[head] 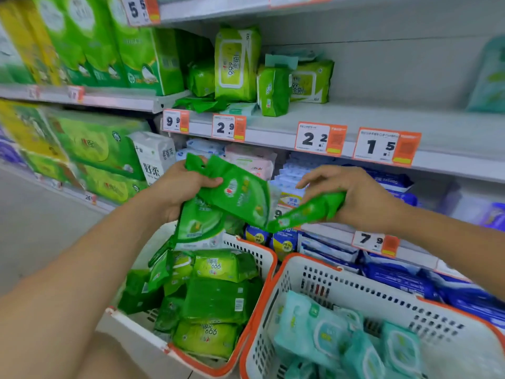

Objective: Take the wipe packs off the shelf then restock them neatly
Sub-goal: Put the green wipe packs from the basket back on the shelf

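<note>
The left hand [177,187] grips a bunch of flat green wipe packs [235,195] above the left basket [269,258], which is itself heaped with more green packs. To the right of that basket, the right hand [355,195] curls round a single green pack [308,212], held just beside the bunch. Above the basket, upright green packs [236,64] stand on the shelf [382,119].
</note>
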`<action>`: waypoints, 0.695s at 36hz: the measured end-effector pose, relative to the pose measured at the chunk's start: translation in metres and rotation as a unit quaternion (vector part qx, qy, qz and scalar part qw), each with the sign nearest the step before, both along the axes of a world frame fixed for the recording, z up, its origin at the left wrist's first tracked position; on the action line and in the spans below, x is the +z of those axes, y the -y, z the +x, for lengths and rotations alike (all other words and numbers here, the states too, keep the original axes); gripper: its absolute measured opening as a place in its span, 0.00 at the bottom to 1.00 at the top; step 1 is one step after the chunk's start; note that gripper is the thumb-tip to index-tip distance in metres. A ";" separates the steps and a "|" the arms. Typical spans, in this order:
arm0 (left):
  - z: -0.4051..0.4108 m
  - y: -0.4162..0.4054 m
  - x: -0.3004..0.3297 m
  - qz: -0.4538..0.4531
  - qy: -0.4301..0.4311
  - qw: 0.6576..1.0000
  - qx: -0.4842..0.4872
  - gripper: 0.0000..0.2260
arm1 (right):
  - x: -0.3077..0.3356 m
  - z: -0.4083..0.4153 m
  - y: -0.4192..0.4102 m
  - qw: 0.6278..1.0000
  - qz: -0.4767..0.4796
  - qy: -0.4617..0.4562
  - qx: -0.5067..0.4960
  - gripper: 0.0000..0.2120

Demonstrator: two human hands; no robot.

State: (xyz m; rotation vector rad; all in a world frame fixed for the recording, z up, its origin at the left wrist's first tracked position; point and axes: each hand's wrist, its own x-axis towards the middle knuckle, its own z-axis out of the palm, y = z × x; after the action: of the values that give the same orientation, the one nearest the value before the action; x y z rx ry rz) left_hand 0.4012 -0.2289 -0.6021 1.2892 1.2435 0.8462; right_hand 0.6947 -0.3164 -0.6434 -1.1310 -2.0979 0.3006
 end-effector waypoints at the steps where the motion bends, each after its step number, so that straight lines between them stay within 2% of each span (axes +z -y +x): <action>1: -0.007 -0.006 -0.003 0.000 -0.008 1.000 0.013 0.11 | -0.005 0.001 0.000 0.992 0.097 0.079 0.003 0.13; 3: -0.022 -0.015 -0.008 -0.006 -0.030 0.999 0.026 0.12 | -0.011 0.002 0.002 0.953 0.242 0.179 0.014 0.12; 4: -0.030 -0.019 -0.011 -0.011 -0.041 0.999 0.026 0.13 | -0.011 0.000 0.003 0.935 0.290 0.202 0.025 0.10; 7: -0.049 -0.023 -0.019 -0.030 -0.063 0.997 -0.014 0.15 | -0.006 -0.009 0.004 0.902 0.380 0.200 0.029 0.14; 12: -0.069 -0.020 -0.030 -0.054 -0.079 0.990 -0.103 0.22 | -0.004 -0.018 0.001 0.881 0.433 0.190 0.020 0.09; 14: -0.077 -0.021 -0.034 -0.056 -0.090 0.985 -0.138 0.33 | -0.006 -0.018 -0.001 0.883 0.432 0.184 0.008 0.09; 16: -0.085 -0.023 -0.040 -0.056 -0.103 0.979 -0.168 0.37 | -0.008 -0.020 -0.003 0.884 0.432 0.177 0.006 0.08; 21: -0.100 -0.026 -0.051 -0.049 -0.140 0.971 -0.186 0.31 | -0.009 -0.033 -0.011 0.891 0.406 0.199 0.047 0.08; 24: -0.103 -0.031 -0.059 -0.037 -0.179 0.969 -0.168 0.10 | -0.014 -0.036 -0.015 0.901 0.357 0.242 0.052 0.11; 25: -0.103 -0.033 -0.062 -0.036 -0.194 0.966 -0.165 0.07 | -0.017 -0.035 -0.018 0.904 0.342 0.253 0.047 0.12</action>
State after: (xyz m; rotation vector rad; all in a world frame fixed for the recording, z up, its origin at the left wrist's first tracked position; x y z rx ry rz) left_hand 0.2985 -0.1957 -0.6637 1.5973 1.2947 0.3143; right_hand 0.6594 -0.2986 -0.6602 -0.7138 -2.3987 -0.7207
